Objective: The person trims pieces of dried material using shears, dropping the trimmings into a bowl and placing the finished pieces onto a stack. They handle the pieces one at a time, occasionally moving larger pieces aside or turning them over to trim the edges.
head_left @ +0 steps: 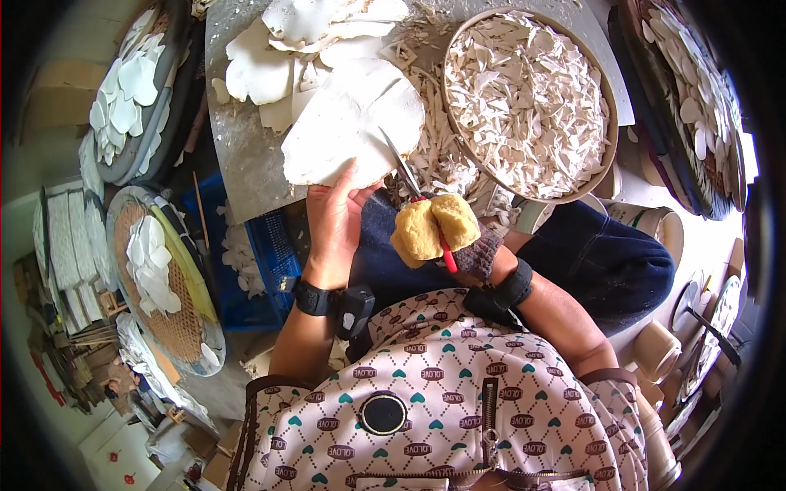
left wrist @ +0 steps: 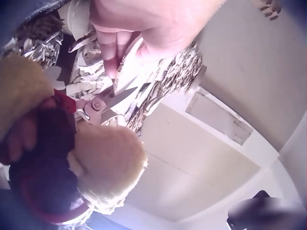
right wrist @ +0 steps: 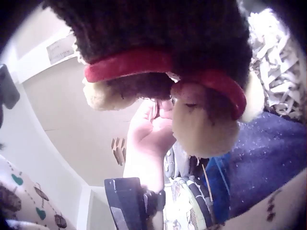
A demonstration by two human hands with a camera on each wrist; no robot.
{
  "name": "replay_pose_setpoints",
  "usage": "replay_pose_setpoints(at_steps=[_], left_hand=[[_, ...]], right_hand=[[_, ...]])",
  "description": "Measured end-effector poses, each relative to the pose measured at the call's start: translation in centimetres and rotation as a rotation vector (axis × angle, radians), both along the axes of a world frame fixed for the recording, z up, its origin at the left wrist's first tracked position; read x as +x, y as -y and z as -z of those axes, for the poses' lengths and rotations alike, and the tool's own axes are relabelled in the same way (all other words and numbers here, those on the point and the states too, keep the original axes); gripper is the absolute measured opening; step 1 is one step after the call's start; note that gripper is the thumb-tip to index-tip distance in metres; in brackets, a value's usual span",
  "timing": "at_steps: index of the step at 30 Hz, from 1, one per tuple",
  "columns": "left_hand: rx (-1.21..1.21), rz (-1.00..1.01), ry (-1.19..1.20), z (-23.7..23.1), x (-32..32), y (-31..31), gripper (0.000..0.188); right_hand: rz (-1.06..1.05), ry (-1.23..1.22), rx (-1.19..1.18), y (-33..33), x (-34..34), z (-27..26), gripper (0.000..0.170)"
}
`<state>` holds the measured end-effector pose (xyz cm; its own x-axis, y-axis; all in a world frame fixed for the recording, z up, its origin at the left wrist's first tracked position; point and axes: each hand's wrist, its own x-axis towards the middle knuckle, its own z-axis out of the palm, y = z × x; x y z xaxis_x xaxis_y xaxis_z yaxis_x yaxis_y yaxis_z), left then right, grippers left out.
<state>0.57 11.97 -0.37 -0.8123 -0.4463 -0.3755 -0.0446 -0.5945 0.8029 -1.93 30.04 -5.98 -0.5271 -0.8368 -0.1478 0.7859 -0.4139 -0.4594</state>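
A large flat white piece (head_left: 352,123) with an uneven edge is pinched at its lower edge by my left hand (head_left: 334,225), thumb on top. My right hand (head_left: 483,254), in a dark knitted covering, grips red-handled scissors (head_left: 399,159); yellow foam pads (head_left: 438,229) surround the handles. In the head view the blades lie over the right part of the white piece. The left wrist view shows the scissor blades (left wrist: 115,103) parted beside the piece's edge. In the right wrist view the red handles (right wrist: 129,64) loop around the covered fingers.
A round tray (head_left: 612,123) of white slivers stands at the right of the grey table (head_left: 246,180). More flat white pieces (head_left: 258,65) lie at the back left. A blue crate (head_left: 274,245) is below the table's left side; round trays stand at both sides.
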Motion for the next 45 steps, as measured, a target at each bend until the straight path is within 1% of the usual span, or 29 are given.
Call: replay_pose_setpoints(at_steps=[1,3,5,6,7,10,11,12,14,16,17,20,21,24,26,28,29,30,31,33,34,35,36,38,39,41,43,45], left_hand=[[-0.013,0.015,0.001,0.2,-0.1,0.1,0.023],[-0.039,0.046,0.003,0.7,-0.1,0.6,0.024],[-0.071,0.086,0.002,0.8,-0.1,1.1,0.025],[-0.087,0.107,0.003,0.9,0.0,1.2,0.026],[-0.077,0.085,0.006,0.7,-0.1,1.0,0.026],[-0.07,0.051,0.001,0.1,-0.4,0.6,0.026],[-0.077,0.057,-0.003,0.0,-0.4,0.6,0.026],[-0.083,0.064,-0.006,0.0,-0.4,0.7,0.026],[-0.062,0.064,0.021,-0.1,-0.5,0.7,0.026],[-0.059,0.07,0.041,0.0,-0.6,0.7,0.025],[-0.068,0.072,0.045,0.0,-0.7,0.8,0.025],[-0.093,0.075,0.042,-0.1,-1.0,0.8,0.025],[-0.091,0.079,0.041,0.1,-0.9,1.0,0.025],[-0.07,0.073,0.023,0.3,-0.9,1.1,0.025],[-0.061,0.066,0.001,0.4,-0.9,1.4,0.025],[-0.062,0.068,-0.027,0.5,-1.1,2.0,0.025],[-0.04,0.045,-0.022,0.5,-1.0,2.5,0.025],[-0.018,0.023,-0.018,0.7,-0.9,3.2,0.024],[0.002,0.001,-0.015,0.7,-0.9,3.6,0.024],[-0.05,0.013,-0.044,-0.4,-1.1,3.9,0.026],[-0.076,0.018,-0.055,-1.1,-1.1,4.0,0.027],[-0.109,0.072,-0.033,-1.5,-1.0,4.2,0.029],[-0.141,0.127,-0.011,-1.9,-1.0,4.4,0.03],[-0.199,0.239,0.031,-2.2,-0.9,4.8,0.033],[-0.224,0.298,0.022,-2.1,-0.8,5.1,0.033],[-0.227,0.328,0.017,-1.9,-0.6,5.3,0.033],[-0.242,0.371,0.019,-1.7,-0.6,5.6,0.034],[-0.265,0.423,0.03,-1.7,-0.6,5.8,0.037]], right_hand=[[0.033,-0.032,0.009,0.3,0.3,0.0,0.025],[0.066,-0.432,0.154,0.3,-0.1,-0.2,0.024],[0.062,-1.163,0.431,0.0,-1.7,-1.5,0.022],[0.087,-1.177,0.441,0.1,-1.9,-1.8,0.021],[0.113,-1.192,0.45,0.4,-2.2,-2.0,0.02],[0.275,-1.4,0.48,1.5,-2.7,-0.9,0.02],[0.267,-1.355,0.475,2.0,-2.5,0.3,0.02],[0.226,-1.233,0.442,1.8,-2.3,0.9,0.019],[0.166,-0.979,0.381,2.1,-2.2,0.3,0.017],[0.124,-0.448,0.214,2.2,-1.5,-0.7,0.018],[0.13,-0.292,0.171,2.2,-0.9,-0.2,0.024],[0.156,-0.432,0.266,2.1,-0.9,-1.1,0.027],[0.13,-0.379,0.213,2.1,-1.1,-1.3,0.027],[0.147,-0.509,0.266,2.0,-1.3,-0.6,0.027],[0.143,-0.58,0.282,1.8,-1.6,-1.2,0.026],[0.176,-0.703,0.316,1.6,-1.9,-0.8,0.025],[0.214,-0.794,0.347,1.7,-2.2,0.4,0.025],[0.203,-0.852,0.361,1.2,-2.4,1.3,0.025],[0.094,-0.844,0.357,0.5,-2.7,0.4,0.026],[-0.044,-0.807,0.328,-0.5,-3.1,-0.5,0.029],[-0.033,-0.775,0.283,-0.4,-2.8,-0.2,0.03],[-0.022,-0.742,0.238,-0.3,-2.6,0.2,0.032],[-0.034,-0.557,0.143,-0.1,-2.1,1.9,0.033],[-0.07,-0.511,0.109,0.1,-2.3,1.7,0.032],[-0.095,-0.65,0.167,-0.4,-2.6,1.4,0.029],[-0.08,-0.93,0.239,-0.3,-3.1,-0.6,0.025],[0.009,-1.219,0.268,0.4,-3.5,-2.0,0.021],[0.021,-1.188,0.29,0.4,-3.4,-1.7,0.018]])
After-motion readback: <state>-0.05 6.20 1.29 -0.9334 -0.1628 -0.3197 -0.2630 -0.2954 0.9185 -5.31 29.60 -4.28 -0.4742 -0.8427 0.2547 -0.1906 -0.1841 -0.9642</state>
